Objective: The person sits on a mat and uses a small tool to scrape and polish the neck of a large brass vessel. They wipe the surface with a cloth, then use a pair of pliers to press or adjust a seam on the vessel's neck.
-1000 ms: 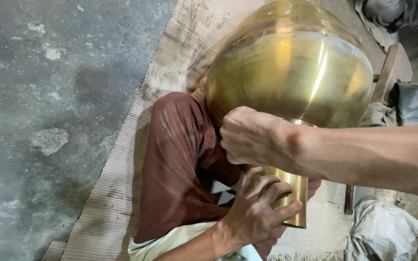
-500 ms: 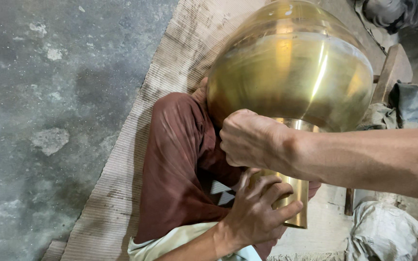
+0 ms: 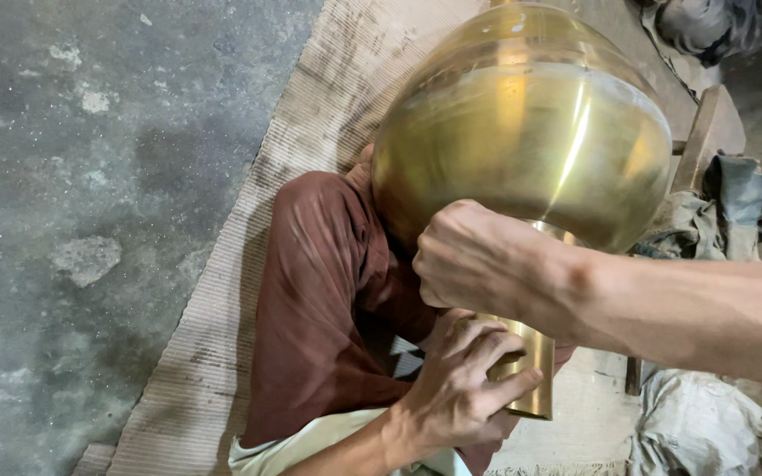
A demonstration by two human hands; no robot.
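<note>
A large round brass vessel rests over my lap, its narrow neck pointing toward me. My left hand wraps around the neck from below, fingers curled on the brass. My right hand is closed in a fist pressed against the vessel where the bulb meets the neck; whatever it may hold is hidden inside the fist. My leg in brown cloth lies under the vessel.
I sit on a worn ribbed mat over a grey concrete floor. Crumpled rags and a wooden piece lie at the right. More pale cloth sits at the lower right.
The vessel's highlights have shifted a little, as if it turned slightly. Both hands stay in nearly the same places.
</note>
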